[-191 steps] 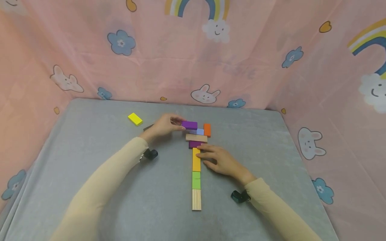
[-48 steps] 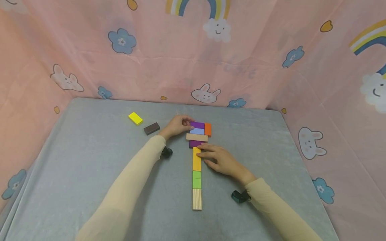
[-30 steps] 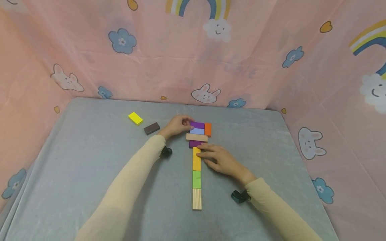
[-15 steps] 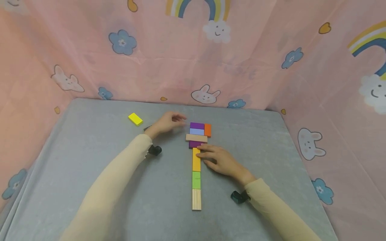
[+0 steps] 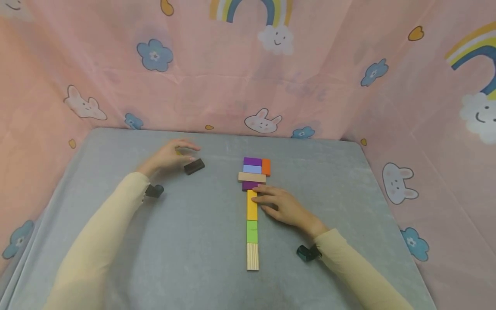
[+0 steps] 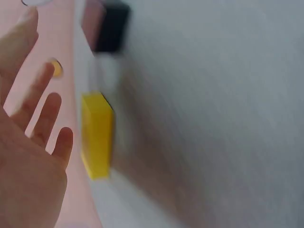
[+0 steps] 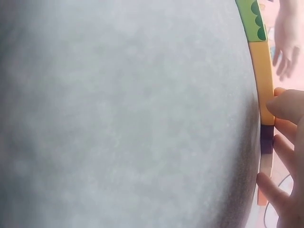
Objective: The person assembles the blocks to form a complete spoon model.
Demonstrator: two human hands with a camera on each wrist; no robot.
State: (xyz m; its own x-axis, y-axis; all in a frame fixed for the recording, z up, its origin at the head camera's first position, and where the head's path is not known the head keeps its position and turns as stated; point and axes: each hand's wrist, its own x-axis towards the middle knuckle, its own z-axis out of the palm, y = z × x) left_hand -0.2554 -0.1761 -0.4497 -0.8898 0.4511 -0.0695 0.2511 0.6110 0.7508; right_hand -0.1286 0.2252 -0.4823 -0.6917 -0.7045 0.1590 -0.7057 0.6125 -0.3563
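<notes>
My left hand hovers at the back left with its fingers spread, holding nothing. It mostly hides a yellow block from the head view, and its thumb overlaps the end of a dark brown block. My right hand rests its fingertips on an orange-yellow block and at the edge of a dark purple block. Beyond these lie a tan block, a light blue block and a purple block. An orange block stands against their right ends.
Toward me the row continues with a green block and a striped wooden block. All lie on a grey cloth-covered table. A pink patterned curtain rises behind the table and at both sides.
My left hand set the purple block down behind the light blue one, let go and moved left to the yellow and dark brown blocks. My right hand stayed in place.
</notes>
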